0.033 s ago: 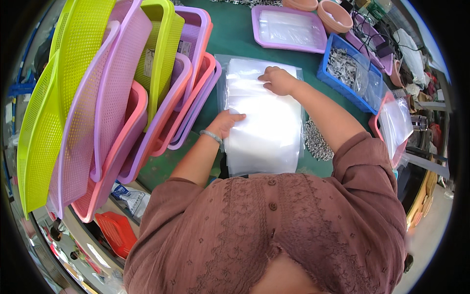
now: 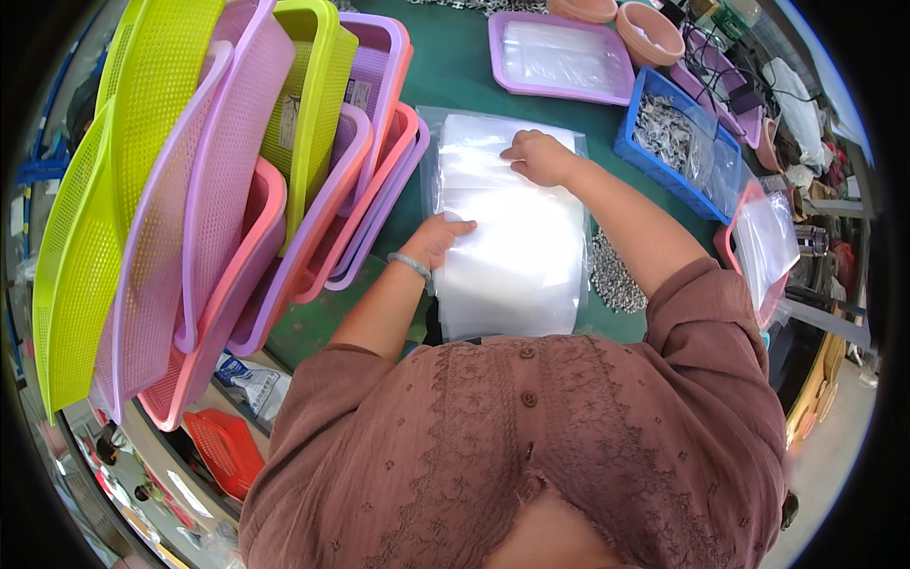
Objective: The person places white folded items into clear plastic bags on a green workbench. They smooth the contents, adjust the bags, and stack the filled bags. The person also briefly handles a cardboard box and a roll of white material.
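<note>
A stack of clear plastic bags (image 2: 512, 275) lies on the green table in front of me, shining white with glare. At its left edge, my left hand (image 2: 436, 239) grips the stack, the thumb lying over the top and the fingers mostly hidden by the edge. My right hand (image 2: 542, 158) rests on the far part of the stack with its fingers curled together and the fingertips against the top bag. Whether a bag is pinched between those fingers is hidden. Just right of the stack is a heap of small silvery metal parts (image 2: 616, 275), beneath my right forearm.
Nested purple, pink and green plastic baskets (image 2: 237, 171) crowd the left side. Far off sits a purple tray (image 2: 498, 71) of clear bags, beside terracotta-coloured bowls (image 2: 650, 30). A blue bin (image 2: 697, 197) of metal parts and a pink tray (image 2: 728, 248) with bags stand on the right.
</note>
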Available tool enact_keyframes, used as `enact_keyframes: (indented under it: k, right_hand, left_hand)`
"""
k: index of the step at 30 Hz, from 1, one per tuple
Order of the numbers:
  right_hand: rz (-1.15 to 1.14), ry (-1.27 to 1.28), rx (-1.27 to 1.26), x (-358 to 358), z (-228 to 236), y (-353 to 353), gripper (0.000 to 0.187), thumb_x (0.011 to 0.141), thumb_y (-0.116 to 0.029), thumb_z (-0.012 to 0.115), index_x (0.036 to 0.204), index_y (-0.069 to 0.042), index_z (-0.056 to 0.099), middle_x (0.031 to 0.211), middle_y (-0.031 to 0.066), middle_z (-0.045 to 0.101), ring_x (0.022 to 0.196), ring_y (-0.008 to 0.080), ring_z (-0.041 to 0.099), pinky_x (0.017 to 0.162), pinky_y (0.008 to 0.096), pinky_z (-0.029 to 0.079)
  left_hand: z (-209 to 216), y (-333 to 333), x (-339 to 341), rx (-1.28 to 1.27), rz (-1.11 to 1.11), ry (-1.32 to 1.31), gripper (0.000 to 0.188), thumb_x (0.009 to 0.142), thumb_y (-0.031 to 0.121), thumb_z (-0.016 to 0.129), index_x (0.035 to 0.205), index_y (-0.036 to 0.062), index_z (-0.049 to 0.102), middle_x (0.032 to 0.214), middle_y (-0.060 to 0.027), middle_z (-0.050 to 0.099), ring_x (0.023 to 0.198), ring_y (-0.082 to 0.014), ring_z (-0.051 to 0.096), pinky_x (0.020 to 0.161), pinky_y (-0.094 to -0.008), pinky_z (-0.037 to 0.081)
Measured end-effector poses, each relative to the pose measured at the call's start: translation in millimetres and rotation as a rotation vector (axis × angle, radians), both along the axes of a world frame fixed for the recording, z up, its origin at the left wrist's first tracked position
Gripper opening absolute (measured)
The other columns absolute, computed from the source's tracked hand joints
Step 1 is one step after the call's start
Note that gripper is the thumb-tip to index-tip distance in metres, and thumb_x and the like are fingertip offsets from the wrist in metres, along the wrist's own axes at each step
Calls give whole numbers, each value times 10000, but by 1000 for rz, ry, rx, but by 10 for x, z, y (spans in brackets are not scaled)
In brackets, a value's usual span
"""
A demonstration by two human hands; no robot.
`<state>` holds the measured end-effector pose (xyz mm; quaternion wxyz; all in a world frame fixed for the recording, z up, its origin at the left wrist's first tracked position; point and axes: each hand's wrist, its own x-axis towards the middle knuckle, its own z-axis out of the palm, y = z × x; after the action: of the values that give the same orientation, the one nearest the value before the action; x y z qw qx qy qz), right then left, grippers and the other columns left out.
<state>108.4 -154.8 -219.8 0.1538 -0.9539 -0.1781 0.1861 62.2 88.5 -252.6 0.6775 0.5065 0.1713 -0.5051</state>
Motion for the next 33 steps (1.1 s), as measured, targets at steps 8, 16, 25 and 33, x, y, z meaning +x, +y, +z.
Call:
enact_keyframes:
  k: [8,16,25,33]
  right_hand:
    - [98,-388,102,-406,220,208,342,718,-196,649,1027,-75,564,977,99,523,965,261,476,804,372,387]
    - [-81,-199,4,-431,-100,180,275,714,-213,650,945,-83,580,910,76,540,941,246,486,827,376,358]
    - [-24,-383,-29,-300,-49,243,459,670,-209,696,1081,-85,535,1164,143,472,1084,280,431,891,408,341]
    - [-38,119,68,276,101,114,848,599,-266,758,1291,-21,332,1246,200,410,1179,328,365,968,384,321]
  left_hand:
    - [-298,20,-10,207,68,-62,575,817,343,598,1161,-84,423,1120,-160,499,973,-232,515,801,-383,447]
    - [-64,-12,-38,59,38,-51,464,819,268,598,1136,-48,475,1082,-121,540,951,-209,533,806,-353,445]
    - [-186,14,-95,88,18,-142,266,781,49,608,1040,6,564,968,-73,607,861,-190,581,760,-331,473]
    - [-76,-60,-198,169,-10,-347,227,814,51,566,1039,22,570,948,-55,603,826,-145,566,736,-298,470]
